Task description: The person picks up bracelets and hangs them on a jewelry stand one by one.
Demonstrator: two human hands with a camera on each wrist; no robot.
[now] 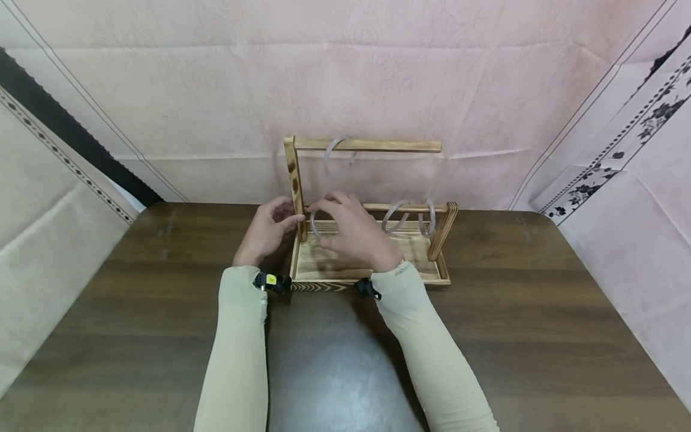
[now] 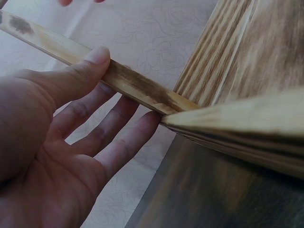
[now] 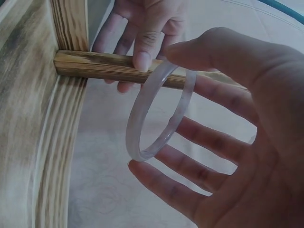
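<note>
A wooden bangle rack [image 1: 296,180] stands on the table, with a tall left post, an upper bar and a lower bar above a tray base. My left hand [image 1: 270,231] grips the left post [image 2: 137,88] low down, thumb on one side and fingers behind. Beside it, my right hand [image 1: 353,231] holds a pale translucent bangle [image 3: 142,114] between thumb and fingers. That bangle overlaps the post in the right wrist view; whether they touch, I cannot tell. Another bangle [image 1: 328,153] hangs on the upper bar. Two more, including one bangle [image 1: 430,219], hang on the lower bar.
The brown wooden table [image 1: 162,324] extends on both sides of the rack. A pale pink patterned cloth [image 1: 345,90] rises behind the table's far edge. The rack's tray [image 1: 318,267] has a raised rim, and a short post [image 1: 444,231] stands at its right.
</note>
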